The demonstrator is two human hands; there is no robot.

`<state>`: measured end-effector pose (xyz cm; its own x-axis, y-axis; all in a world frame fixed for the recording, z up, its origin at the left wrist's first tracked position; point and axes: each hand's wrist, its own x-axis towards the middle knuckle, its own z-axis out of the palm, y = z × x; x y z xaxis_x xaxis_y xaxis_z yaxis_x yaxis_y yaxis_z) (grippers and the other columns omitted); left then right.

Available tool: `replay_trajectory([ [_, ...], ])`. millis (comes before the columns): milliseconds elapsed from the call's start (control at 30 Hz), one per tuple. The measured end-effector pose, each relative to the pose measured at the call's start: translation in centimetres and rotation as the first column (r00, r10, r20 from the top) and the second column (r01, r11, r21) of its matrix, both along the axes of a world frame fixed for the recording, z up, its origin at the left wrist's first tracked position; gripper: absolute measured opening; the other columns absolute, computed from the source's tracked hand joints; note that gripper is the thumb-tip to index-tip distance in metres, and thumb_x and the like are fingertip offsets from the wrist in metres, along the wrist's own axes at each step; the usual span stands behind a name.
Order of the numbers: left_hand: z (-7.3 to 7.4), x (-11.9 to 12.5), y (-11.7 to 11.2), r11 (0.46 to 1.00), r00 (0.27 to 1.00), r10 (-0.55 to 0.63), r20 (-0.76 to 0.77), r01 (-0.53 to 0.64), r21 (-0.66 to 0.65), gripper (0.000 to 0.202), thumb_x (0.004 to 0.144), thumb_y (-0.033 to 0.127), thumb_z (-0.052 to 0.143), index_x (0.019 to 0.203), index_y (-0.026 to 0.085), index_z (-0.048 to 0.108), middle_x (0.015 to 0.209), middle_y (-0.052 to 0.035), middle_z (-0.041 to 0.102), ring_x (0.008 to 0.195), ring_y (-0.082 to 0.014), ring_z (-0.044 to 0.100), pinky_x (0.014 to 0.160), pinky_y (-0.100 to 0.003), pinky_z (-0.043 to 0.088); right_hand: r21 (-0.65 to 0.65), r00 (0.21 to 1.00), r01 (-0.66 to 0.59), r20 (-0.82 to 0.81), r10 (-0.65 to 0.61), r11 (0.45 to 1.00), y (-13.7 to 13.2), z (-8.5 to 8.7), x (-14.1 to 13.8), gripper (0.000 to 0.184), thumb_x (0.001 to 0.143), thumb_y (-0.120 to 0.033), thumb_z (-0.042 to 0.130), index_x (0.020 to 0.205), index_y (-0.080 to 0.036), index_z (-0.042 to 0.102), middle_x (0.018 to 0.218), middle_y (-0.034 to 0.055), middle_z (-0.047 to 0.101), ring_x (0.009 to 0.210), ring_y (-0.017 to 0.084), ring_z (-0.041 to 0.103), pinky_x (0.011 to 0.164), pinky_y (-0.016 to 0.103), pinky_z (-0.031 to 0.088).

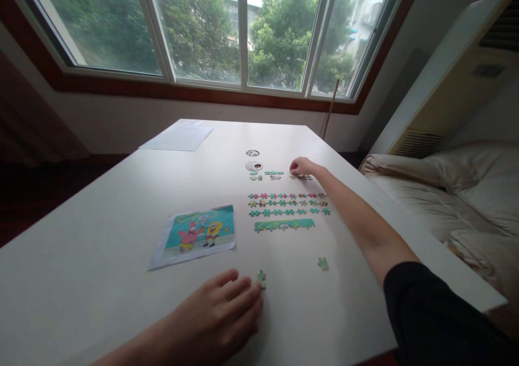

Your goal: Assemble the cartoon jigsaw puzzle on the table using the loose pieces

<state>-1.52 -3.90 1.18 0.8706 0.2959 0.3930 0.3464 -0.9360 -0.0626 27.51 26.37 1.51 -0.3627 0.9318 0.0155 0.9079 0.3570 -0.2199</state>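
Green puzzle piece seems light, stiff; pinch its edges. Left hand beside, fingers apart; right hand, I cannot tell.

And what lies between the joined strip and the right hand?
Three rows of pieces lie between the strip and the right hand, as the head view shows; a few more pieces lie close by that hand.

White table. Paper on the far-left corner, colour print near the middle. Right of the print: joined strip. Beyond the strip: three rows of separate puzzle pieces, then smaller groups, then two discs. Two single pieces lie nearer than the strip, apart.
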Motion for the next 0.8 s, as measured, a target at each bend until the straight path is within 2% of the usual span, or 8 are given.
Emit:
replay_trajectory([
  [100,0.1,0.0,0.1,1.000,1.000,-0.008,-0.014,0.008,0.012,0.022,0.089,0.019,0.039,0.099,0.013,0.058,0.092,-0.0070,0.064,0.074,-0.0183,0.058,0.071,-0.034,0.044,0.031,0.999,-0.002,-0.041,0.004,1.000,-1.2,0.9,-0.5,0.016,0.068,-0.015,0.060,0.081,-0.007,0.066,0.077,0.0081,0.065,0.066,0.013,0.054,0.061,0.022,0.039],
  [200,0.1,0.0,0.0,1.000,1.000,-0.007,-0.013,0.007,0.023,0.021,0.089,0.018,0.039,0.097,0.013,0.058,0.092,-0.0074,0.064,0.074,-0.0181,0.058,0.071,-0.034,0.044,0.070,0.993,-0.036,-0.106,0.043,0.997,-4.2,1.9,-1.1,0.018,0.074,-0.022,0.056,0.086,-0.010,0.063,0.080,0.0058,0.063,0.068,0.011,0.053,0.063,0.021,0.039],
  [267,0.1,0.0,0.0,1.000,1.000,-0.008,-0.016,0.008,0.018,0.020,0.088,0.018,0.040,0.096,0.013,0.058,0.091,-0.0076,0.064,0.074,-0.0182,0.058,0.071,-0.034,0.044,0.069,0.981,-0.092,-0.165,0.103,0.993,-7.6,2.3,-1.5,0.020,0.076,-0.029,0.056,0.087,-0.012,0.060,0.079,0.0036,0.062,0.068,0.009,0.052,0.062,0.020,0.039],
  [300,0.1,0.0,0.0,1.000,1.000,-0.009,-0.014,0.009,0.017,0.020,0.088,0.018,0.040,0.095,0.013,0.058,0.091,-0.0077,0.064,0.074,-0.0183,0.058,0.071,-0.034,0.044,0.037,0.951,-0.166,-0.257,0.170,0.985,-9.7,2.4,-1.7,0.022,0.076,-0.031,0.057,0.087,-0.012,0.059,0.076,0.0030,0.061,0.065,0.009,0.052,0.060,0.020,0.039],
  [400,0.1,0.2,0.0,1.000,1.000,-0.019,-0.013,0.019,0.014,0.021,0.089,0.018,0.039,0.093,0.013,0.058,0.088,-0.0074,0.064,0.073,-0.0184,0.058,0.070,-0.034,0.044,-0.107,0.851,-0.376,-0.434,0.296,0.921,-16.6,2.2,-2.1,0.026,0.076,-0.033,0.059,0.093,-0.014,0.058,0.066,-0.0008,0.057,0.059,0.008,0.050,0.055,0.019,0.037],
  [533,0.2,0.3,0.3,0.999,1.000,-0.022,-0.016,0.023,0.029,0.020,0.089,0.017,0.038,0.093,0.014,0.058,0.085,-0.0073,0.063,0.073,-0.0180,0.058,0.071,-0.034,0.044,-0.199,0.851,-0.382,-0.457,0.259,0.903,-23.0,1.2,-2.2,0.018,0.075,-0.031,0.060,0.086,-0.017,0.062,0.063,-0.0015,0.055,0.058,0.008,0.049,0.055,0.018,0.037],
  [633,0.2,0.3,0.4,0.999,0.999,-0.025,-0.024,0.026,0.037,0.020,0.089,0.018,0.038,0.094,0.014,0.058,0.086,-0.0084,0.063,0.075,-0.0179,0.058,0.072,-0.033,0.044,-0.208,0.875,-0.334,-0.431,0.220,0.919,-24.1,0.6,-2.1,0.019,0.075,-0.031,0.060,0.086,-0.017,0.063,0.064,-0.0007,0.057,0.056,0.008,0.046,0.052,0.018,0.036],
  [800,0.1,0.1,0.4,0.999,0.999,-0.031,-0.038,0.032,0.021,0.020,0.088,0.018,0.040,0.097,0.013,0.058,0.090,-0.0087,0.063,0.075,-0.0189,0.058,0.072,-0.034,0.044,-0.067,0.887,-0.308,-0.382,0.260,0.949,-23.1,0.7,-1.1,0.021,0.081,-0.033,0.052,0.087,-0.018,0.065,0.074,0.0030,0.062,0.063,0.010,0.050,0.060,0.021,0.039],
])
